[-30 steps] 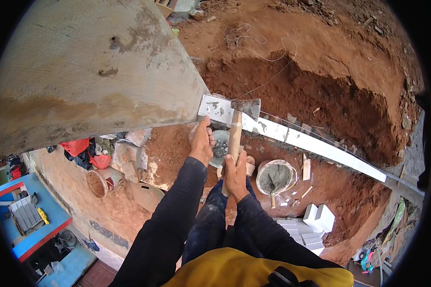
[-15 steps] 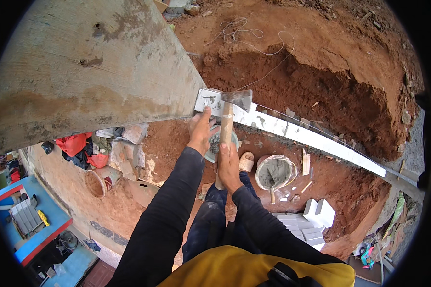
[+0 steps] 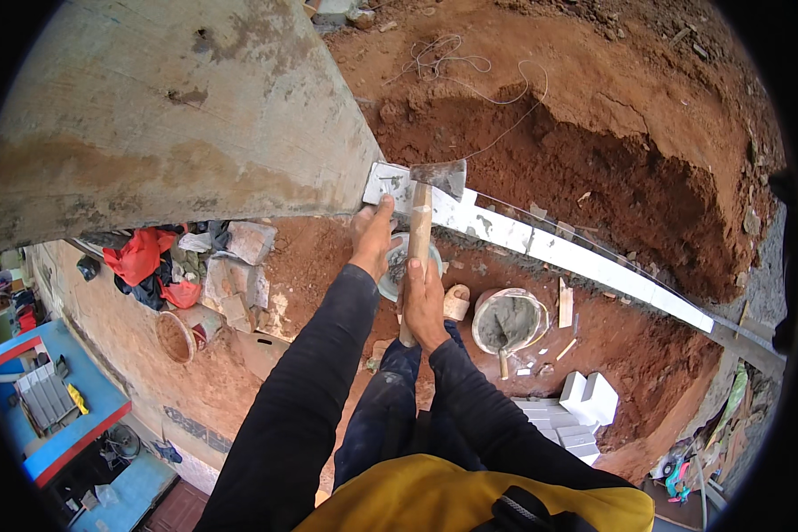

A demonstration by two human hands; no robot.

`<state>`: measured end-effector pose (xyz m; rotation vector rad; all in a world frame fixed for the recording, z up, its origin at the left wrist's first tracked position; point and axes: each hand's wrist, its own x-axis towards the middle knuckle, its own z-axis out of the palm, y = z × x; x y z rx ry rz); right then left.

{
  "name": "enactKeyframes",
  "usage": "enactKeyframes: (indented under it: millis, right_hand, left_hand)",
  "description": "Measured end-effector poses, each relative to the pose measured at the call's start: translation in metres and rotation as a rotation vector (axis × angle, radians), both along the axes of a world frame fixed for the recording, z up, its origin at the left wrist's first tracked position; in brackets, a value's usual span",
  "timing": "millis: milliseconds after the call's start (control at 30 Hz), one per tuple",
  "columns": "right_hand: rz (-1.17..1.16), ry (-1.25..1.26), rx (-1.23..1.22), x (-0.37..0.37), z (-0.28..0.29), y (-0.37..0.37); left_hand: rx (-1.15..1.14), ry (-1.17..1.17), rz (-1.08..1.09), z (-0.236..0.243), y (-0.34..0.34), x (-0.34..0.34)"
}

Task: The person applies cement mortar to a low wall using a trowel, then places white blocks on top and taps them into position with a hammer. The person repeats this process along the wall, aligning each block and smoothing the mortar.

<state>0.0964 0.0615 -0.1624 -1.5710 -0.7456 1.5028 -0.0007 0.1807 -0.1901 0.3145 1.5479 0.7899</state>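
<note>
My right hand (image 3: 426,306) is wrapped around the wooden handle of a hatchet (image 3: 422,222). Its grey metal head lies over the top of a row of white blocks (image 3: 585,257). At the row's left end, against the concrete wall, is a white block (image 3: 399,183) with grey mortar smears. My left hand (image 3: 374,235) is at this block's near edge, thumb up against it and fingers drawn in, partly hidden. A round basin (image 3: 392,282) sits below, partly covered by my hands and the handle.
A bucket of grey mortar (image 3: 541,312) stands right of my feet, a wooden-handled tool in it. White blocks (image 3: 590,399) are stacked nearer. A big concrete wall (image 3: 195,133) rises at left. Beyond the row lies a dug earth bank (image 3: 550,151) with loose string.
My left hand's spread fingers have drawn in beside the end block. The hatchet stays in my right hand, almost unmoved. The view has shifted slightly.
</note>
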Motion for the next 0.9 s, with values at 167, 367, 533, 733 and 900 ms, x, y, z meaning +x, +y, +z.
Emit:
enactKeyframes:
  millis: [167, 367, 533, 733, 900]
  right_hand:
    - [-0.042, 0.099, -0.010, -0.005, 0.000, -0.002]
    - [-0.075, 0.047, -0.031, -0.007, 0.001, -0.001]
    - [0.021, 0.065, -0.051, -0.006, 0.000, 0.001]
    - [-0.055, 0.023, 0.036, -0.012, -0.003, -0.002]
    - [0.062, -0.002, -0.047, -0.014, -0.005, -0.001]
  left_hand:
    - [-0.002, 0.008, -0.008, -0.003, 0.000, -0.001]
    - [-0.011, 0.041, -0.018, -0.003, 0.001, -0.003]
    - [-0.022, -0.034, -0.091, 0.002, 0.003, -0.008]
    - [-0.050, 0.028, -0.088, 0.001, 0.003, -0.007]
    - [-0.045, 0.004, -0.116, -0.006, 0.004, -0.009]
